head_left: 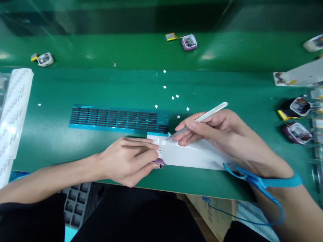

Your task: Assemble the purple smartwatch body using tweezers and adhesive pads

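Observation:
My right hand grips metal tweezers like a pen. Their tips reach a small white square on a white paper strip. My left hand is closed, with thumb and fingers around a small purple-cased device at the strip's near edge. Its fingertips also lie over the strip's left end, and most of the casing is hidden by the hand. Just behind the strip lies a blue sheet with rows of thin black pieces. A blue wrist strap circles my right wrist.
Several small white tabs are scattered on the green table. Open devices with yellow batteries stand at the back, including a purple one and a white one. More devices lie right; a printed white sheet lies left.

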`<move>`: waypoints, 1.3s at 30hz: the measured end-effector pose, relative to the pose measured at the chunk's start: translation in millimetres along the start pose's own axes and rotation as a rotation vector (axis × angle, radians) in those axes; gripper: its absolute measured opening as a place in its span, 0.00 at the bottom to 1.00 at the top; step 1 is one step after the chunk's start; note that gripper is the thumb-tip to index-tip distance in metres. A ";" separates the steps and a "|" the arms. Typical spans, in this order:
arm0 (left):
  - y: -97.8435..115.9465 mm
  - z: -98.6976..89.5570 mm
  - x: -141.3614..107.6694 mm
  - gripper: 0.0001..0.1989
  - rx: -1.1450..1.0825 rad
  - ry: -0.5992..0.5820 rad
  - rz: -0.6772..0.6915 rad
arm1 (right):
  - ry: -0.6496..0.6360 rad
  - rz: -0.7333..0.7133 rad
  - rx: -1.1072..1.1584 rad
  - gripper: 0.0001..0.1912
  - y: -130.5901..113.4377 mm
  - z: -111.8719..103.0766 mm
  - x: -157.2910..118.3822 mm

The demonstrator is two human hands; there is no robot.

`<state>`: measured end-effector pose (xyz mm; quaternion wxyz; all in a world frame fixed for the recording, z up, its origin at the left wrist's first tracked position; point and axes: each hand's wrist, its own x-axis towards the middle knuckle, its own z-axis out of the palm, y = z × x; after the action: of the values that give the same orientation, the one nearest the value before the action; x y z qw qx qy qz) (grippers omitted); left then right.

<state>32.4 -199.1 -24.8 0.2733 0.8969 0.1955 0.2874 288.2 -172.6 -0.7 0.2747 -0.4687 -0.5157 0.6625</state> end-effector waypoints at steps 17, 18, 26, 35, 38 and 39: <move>13.0 -3.3 11.8 0.22 -0.960 0.021 -0.663 | 0.098 -0.322 0.005 0.11 8.5 38.6 -14.5; 13.7 -3.1 12.4 0.22 -0.951 0.019 -0.657 | 0.090 -0.328 -0.006 0.11 8.0 39.3 -13.9; 15.0 -0.5 13.3 0.22 -0.960 0.038 -0.660 | 0.083 -0.347 -0.085 0.12 4.9 41.8 -9.7; 16.4 0.8 12.9 0.18 -0.964 0.034 -0.663 | 0.098 -0.330 -0.046 0.13 8.2 43.1 -8.9; 15.6 0.0 12.9 0.20 -0.966 0.032 -0.656 | 0.083 -0.323 -0.018 0.12 6.7 42.2 -9.1; 15.5 -0.1 12.9 0.20 -0.964 0.030 -0.658 | 0.077 -0.323 -0.010 0.12 6.3 42.0 -9.2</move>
<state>45.1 -204.5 -10.1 0.7227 0.5592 0.3150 0.2567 254.7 -200.3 -2.4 0.3949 -0.4061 -0.5766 0.5888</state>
